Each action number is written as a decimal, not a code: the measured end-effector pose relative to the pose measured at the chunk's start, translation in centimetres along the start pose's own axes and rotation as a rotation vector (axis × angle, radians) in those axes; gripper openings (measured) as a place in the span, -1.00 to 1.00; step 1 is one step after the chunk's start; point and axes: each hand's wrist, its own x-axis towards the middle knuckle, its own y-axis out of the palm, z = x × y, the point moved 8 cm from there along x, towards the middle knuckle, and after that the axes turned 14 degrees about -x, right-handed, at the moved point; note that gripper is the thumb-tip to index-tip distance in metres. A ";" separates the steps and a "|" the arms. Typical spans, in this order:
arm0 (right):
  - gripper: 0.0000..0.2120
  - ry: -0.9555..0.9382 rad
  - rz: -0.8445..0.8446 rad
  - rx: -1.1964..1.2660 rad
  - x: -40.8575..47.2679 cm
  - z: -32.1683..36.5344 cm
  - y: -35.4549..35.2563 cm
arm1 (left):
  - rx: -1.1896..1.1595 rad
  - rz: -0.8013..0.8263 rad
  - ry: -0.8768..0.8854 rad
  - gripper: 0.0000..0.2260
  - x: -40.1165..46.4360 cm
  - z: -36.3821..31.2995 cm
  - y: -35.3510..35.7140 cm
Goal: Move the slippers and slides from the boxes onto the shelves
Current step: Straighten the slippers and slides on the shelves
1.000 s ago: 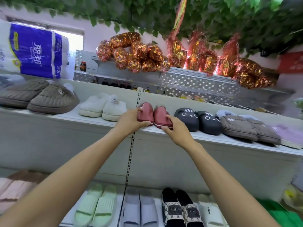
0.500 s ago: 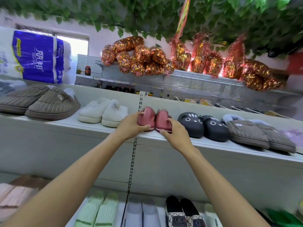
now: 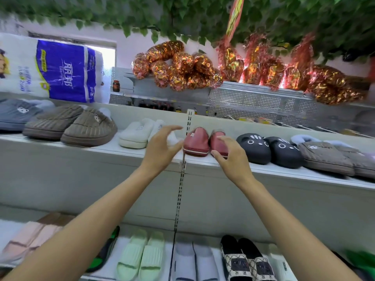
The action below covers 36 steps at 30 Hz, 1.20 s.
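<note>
Two red slippers, upper shelf

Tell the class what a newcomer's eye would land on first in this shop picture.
The shiny red-gold foil bundles piled on the top rack under hanging green leaves stand out first. Below them, the red slippers sit mid-shelf between the open left hand and right hand.

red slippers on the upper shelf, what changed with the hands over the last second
Both hands have let go of the red slippers. The left hand has drawn back to the left with its fingers spread, clear of the pair. The right hand has opened too and hovers in front of the right slipper. The pair stays on the shelf, between the white slippers and the black slippers.
</note>
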 end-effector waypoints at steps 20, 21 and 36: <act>-0.32 0.134 0.419 -0.065 3.9 15.0 11.1 | 0.130 0.366 -0.359 -0.36 2.6 11.8 -12.8; -0.31 0.136 0.412 -0.074 3.8 15.3 11.3 | 0.107 0.373 -0.363 -0.37 2.7 12.0 -12.9; -0.36 0.263 0.272 0.039 3.2 15.9 11.3 | 0.031 0.296 -0.301 -0.38 2.9 12.8 -13.4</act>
